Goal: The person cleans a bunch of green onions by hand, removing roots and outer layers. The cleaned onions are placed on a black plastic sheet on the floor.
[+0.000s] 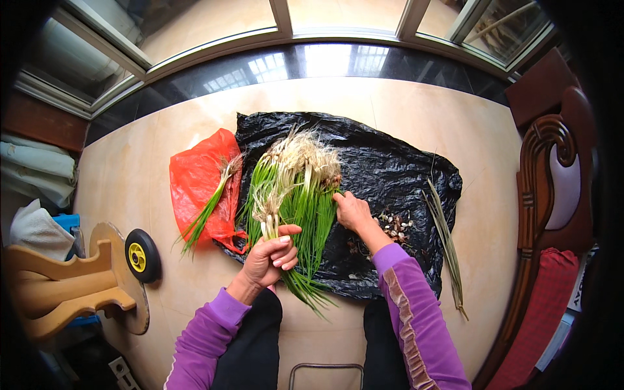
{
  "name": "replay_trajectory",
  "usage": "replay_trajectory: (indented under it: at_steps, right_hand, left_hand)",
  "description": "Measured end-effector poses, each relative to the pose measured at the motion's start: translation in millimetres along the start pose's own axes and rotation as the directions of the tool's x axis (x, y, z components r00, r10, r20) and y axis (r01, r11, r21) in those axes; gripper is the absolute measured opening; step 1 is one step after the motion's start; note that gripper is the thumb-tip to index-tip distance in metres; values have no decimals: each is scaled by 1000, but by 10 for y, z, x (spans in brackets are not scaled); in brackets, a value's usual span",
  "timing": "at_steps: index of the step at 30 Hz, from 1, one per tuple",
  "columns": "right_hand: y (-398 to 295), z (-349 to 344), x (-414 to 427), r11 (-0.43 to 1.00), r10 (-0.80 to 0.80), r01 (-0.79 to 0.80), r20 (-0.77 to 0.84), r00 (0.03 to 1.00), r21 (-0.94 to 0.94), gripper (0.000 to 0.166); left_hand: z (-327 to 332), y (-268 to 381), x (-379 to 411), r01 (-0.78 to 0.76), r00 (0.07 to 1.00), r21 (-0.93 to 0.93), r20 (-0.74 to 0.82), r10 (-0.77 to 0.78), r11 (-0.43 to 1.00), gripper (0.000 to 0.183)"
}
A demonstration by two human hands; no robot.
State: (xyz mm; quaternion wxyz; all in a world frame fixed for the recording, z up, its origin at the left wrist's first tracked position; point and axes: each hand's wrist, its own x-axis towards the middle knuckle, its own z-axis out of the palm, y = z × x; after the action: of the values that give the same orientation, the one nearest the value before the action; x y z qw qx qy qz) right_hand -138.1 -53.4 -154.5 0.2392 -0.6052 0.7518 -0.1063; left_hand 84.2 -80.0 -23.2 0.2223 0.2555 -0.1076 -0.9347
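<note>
My left hand grips a small bunch of scallions, white bulbs and roots up, green leaves hanging below my fist. In front of it lies a large pile of scallions, its roots at the far side. My right hand touches the pile's right edge just below the bulbs; whether its fingertips are closed on a stem is hidden. Under the pile spreads a black plastic bag. Bits of peeled skin and root lie on it, right of my right hand.
On the left, a red plastic bag has a few scallions on it. Dried leaf strips cross the black bag's right edge. A black wheel with a yellow hub and a wooden stand are left; carved wooden furniture is right.
</note>
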Motion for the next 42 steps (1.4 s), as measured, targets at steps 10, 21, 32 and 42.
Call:
replay_trajectory:
  at_steps: [10,21,32,42]
  right_hand:
    - [205,-146,120,931,289,-224,-206,935,288,15]
    - [133,-127,399,796,526,-461,-74,847,392,16]
    - [307,-776,-394,-304,106,-385,432,895,871,26]
    - [107,-1277,-1056,-191,-8,-304,308,951,933,40]
  left_hand:
    - [55,-19,2,17,1000,42,-9,-16,999,24]
    - [97,-89,-44,50,999,38,-5,-50,998,22]
    - [197,-146,15,102,991,229,-107,-79,968,22]
    - [467,-335,270,228,972,555,-180,-152,800,21]
